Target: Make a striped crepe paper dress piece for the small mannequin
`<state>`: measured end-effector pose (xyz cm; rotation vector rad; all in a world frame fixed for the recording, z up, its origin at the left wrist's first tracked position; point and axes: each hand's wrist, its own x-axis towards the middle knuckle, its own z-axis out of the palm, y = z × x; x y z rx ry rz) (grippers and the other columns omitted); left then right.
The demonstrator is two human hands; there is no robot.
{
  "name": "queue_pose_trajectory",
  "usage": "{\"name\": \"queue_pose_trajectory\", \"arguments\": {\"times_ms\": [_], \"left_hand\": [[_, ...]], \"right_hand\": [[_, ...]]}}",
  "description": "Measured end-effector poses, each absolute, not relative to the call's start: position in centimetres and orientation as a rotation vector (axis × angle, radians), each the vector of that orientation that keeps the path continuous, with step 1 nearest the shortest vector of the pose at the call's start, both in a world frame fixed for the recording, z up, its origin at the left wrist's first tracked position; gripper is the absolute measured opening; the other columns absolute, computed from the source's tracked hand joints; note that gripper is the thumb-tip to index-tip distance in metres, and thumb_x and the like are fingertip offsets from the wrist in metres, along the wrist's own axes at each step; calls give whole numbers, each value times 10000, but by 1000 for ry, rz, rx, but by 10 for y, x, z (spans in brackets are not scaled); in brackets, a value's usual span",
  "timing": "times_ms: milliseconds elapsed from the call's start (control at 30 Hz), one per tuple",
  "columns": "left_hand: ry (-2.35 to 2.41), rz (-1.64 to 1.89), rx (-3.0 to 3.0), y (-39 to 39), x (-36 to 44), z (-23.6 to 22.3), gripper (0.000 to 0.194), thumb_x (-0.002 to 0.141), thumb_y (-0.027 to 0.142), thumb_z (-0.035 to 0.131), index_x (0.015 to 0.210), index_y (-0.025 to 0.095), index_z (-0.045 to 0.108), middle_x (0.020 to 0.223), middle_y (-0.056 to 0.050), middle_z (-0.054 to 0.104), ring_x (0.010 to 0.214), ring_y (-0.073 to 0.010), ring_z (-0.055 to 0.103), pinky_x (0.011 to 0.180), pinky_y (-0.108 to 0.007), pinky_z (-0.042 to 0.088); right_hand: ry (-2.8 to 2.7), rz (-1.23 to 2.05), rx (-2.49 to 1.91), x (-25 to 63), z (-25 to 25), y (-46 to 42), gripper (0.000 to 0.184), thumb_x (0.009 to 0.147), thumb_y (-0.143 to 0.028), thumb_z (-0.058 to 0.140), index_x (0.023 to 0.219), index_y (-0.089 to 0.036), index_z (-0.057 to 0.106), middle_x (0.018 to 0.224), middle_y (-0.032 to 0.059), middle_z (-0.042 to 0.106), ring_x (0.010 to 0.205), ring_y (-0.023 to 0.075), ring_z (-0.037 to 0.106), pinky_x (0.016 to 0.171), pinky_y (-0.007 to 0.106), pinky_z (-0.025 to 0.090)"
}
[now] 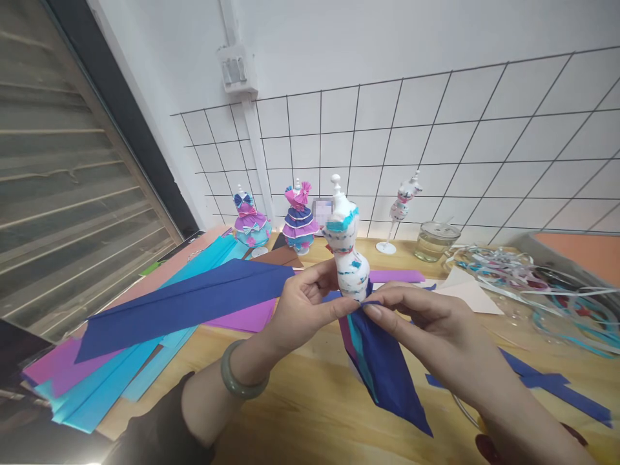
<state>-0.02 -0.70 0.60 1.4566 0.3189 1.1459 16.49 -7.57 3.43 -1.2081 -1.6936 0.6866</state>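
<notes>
On the left, pink, purple and turquoise sheets (203, 253) lie layered on a wooden surface (271, 413), a long folded navy sheet (194, 300) across them. Behind stand two small dress forms wearing finished-looking tiered outfits: one in purple and turquoise (249, 226), one in pink and navy (300, 223). At centre, the left hand (304, 302) is closed around the hips of a white dress form (352, 266), held upright. Purple, turquoise and navy pieces (390, 361) hang from its hips; its upper body shows only coloured patches, so the covering seems barely begun, with most of the form left bare. The right hand (429, 316) pinches the navy piece's top edge, thumb against finger. Further right: another undressed form (402, 201), a glass cup (436, 242), tangled ribbons (504, 268) and navy offcuts (557, 384).
</notes>
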Motion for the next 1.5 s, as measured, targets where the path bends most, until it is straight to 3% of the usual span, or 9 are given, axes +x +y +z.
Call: {"name": "queue_pose_trajectory", "arguments": {"times_ms": [600,900,1167,1500], "left_hand": [[282,1134,1430,-9,2,4,461,685,149,745,1124,201,615,1078,-72,665,1029,-209,609,896,-304,479],[309,1125,1422,-10,2,3,431,693,140,735,1105,199,624,1065,-63,669,1020,-207,613,907,-310,480],[303,1115,1433,-10,0,2,406,737,116,692,1123,222,620,1075,-39,668,1028,-174,614,917,-260,477],[300,1118,1453,-10,1,2,423,755,129,674,1164,206,591,1124,-67,647,1072,-192,594,939,-268,464]], "right_hand": [[-1585,611,-1232,161,33,-74,185,767,-397,644,731,-215,629,661,-11,624,593,119,580,532,222,476],[-1652,562,-1241,162,34,-76,101,799,-326,618,775,-237,659,701,-28,674,623,106,593,565,201,476],[-1660,482,-1263,162,35,-78,106,807,-311,608,736,-241,643,606,-44,611,526,94,537,424,202,372],[-1691,521,-1289,162,35,-76,173,835,-344,558,730,-234,640,571,-36,577,499,101,501,421,226,347]]}}
